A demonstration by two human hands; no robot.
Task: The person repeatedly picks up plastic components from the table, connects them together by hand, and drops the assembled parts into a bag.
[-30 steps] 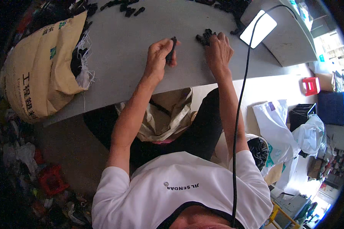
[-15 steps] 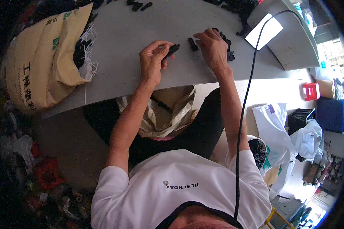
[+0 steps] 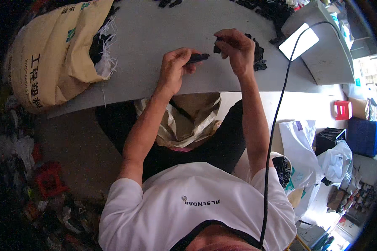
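Over the grey table point(image 3: 142, 54), my left hand point(image 3: 174, 69) is closed on a slim black part point(image 3: 198, 58), which points toward the right. To its right, my right hand point(image 3: 238, 48) pinches a smaller black piece point(image 3: 217, 45) between thumb and fingers. A short gap separates the two pieces. What exactly these parts are is too small to tell. Just beyond my right hand lies a little pile of black parts point(image 3: 259, 54) on the tabletop.
A large tan sack point(image 3: 54, 58) with frayed white threads lies on the table at left. More black parts point(image 3: 272, 14) are heaped at the far right, near a bright white panel point(image 3: 298, 42). A black cable point(image 3: 276, 108) crosses the view. An open sack point(image 3: 197, 113) sits between my legs.
My right hand has picked up the black piece that lay on the table and lifted it. My left hand still grips its part, now turned more level. The whole view has shifted slightly.
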